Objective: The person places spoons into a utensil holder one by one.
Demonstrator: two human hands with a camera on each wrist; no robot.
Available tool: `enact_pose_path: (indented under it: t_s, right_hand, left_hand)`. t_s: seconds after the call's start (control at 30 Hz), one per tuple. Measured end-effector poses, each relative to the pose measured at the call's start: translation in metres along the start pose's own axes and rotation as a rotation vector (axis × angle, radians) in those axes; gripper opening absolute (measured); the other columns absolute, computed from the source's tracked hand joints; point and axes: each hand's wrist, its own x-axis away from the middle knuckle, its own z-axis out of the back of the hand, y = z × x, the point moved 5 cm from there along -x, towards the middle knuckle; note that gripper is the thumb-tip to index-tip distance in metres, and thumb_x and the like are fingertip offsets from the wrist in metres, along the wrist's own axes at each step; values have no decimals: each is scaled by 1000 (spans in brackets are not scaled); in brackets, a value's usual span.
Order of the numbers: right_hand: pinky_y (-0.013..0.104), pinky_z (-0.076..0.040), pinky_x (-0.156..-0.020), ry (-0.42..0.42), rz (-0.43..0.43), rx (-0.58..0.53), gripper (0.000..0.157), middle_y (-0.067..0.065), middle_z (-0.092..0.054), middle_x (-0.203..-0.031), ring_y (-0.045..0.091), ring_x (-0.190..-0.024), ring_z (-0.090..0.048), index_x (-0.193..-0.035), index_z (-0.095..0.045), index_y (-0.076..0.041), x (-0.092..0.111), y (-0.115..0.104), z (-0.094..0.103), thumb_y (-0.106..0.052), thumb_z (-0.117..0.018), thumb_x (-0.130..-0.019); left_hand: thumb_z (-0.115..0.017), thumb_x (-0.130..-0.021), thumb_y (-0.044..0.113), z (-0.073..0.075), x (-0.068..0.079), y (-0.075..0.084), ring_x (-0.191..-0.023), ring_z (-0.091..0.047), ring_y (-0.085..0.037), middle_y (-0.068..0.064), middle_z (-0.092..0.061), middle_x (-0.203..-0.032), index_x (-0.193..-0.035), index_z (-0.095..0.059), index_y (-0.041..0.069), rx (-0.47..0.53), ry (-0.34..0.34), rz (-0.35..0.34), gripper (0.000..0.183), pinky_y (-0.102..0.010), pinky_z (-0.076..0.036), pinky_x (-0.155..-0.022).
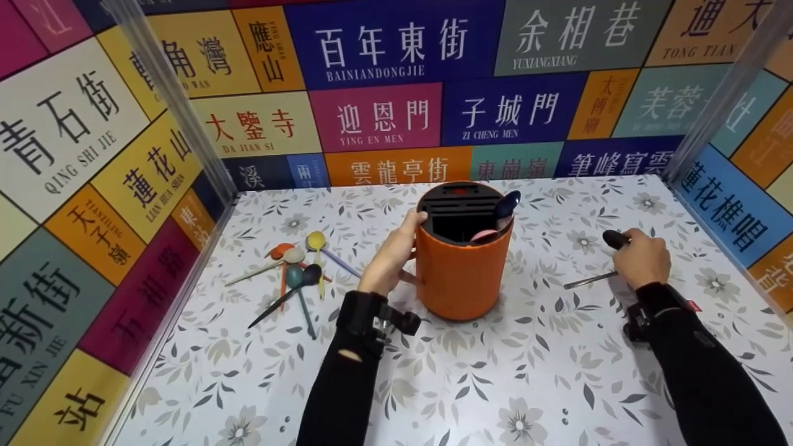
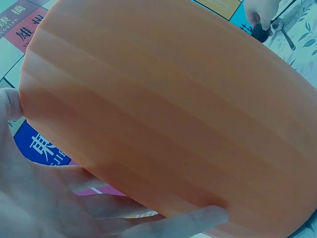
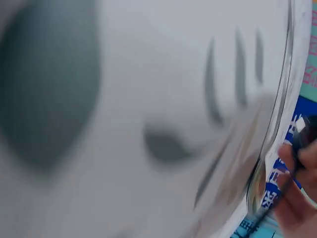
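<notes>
An orange utensil holder with a black slotted top stands upright on the table. My left hand grips its left side, thumb near the rim; in the left wrist view the fingers lie along the orange wall. A dark blue spoon-like end and a pink piece show in its opening. Over the table at right, my right hand holds a black round-ended utensil. A slim metal stem points left from beneath that hand; I cannot tell whether both belong to one utensil.
Several small coloured spoons lie in a loose pile left of the holder, including a yellow spoon and a black spoon. Panels with printed street names, such as a white panel, enclose the flower-patterned table at back and sides.
</notes>
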Motion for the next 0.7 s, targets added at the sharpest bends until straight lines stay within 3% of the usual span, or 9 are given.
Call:
enact_pose_path:
  t_s: [0.1, 0.2, 0.3, 0.5, 0.7]
  right_hand:
    - [69, -42, -93, 29, -33, -90, 41, 43, -59, -122, 64, -112, -54, -132, -56, 10, 0, -6, -2, -7, -39, -99]
    - [67, -39, -101, -17, -67, -159, 42, 40, -56, -131, 61, -121, -51, -136, -51, 9, 0, -10, -7, -12, -38, -102]
    - [67, -39, -99, -83, -81, -156, 46, 39, -53, -136, 58, -123, -51, -140, -47, 6, 2, -11, -12, -20, -43, -102]
    - [68, -42, -84, -173, 14, -25, 54, 41, -56, -124, 61, -110, -56, -132, -43, 8, 9, -17, -19, -24, -61, -92]
    - [48, -41, -61, -156, 65, 73, 34, 27, -63, -94, 44, -82, -61, -102, -51, -3, 13, -29, -22, -33, -63, -93]
  left_hand:
    - [-48, -94, 66, 0, 0, 0, -145, -42, -40, -10, -50, -156, -155, -52, 21, -11, -2, 1, 76, -64, -58, -81]
    - [-48, -95, 65, 1, 1, 1, -145, -43, -40, -9, -52, -155, -153, -54, 19, -10, 4, 0, 74, -65, -57, -80]
    - [-47, -95, 65, 1, 1, 0, -145, -43, -40, -9, -52, -155, -153, -54, 19, -6, 8, -2, 74, -66, -57, -81]
    - [-47, -95, 66, 0, 1, 0, -145, -43, -40, -9, -51, -156, -154, -53, 20, -14, 7, -3, 76, -68, -55, -84]
    - [-49, -93, 66, 1, 1, -1, -145, -44, -39, -6, -53, -153, -148, -59, 20, 2, 4, -5, 73, -64, -58, -80]
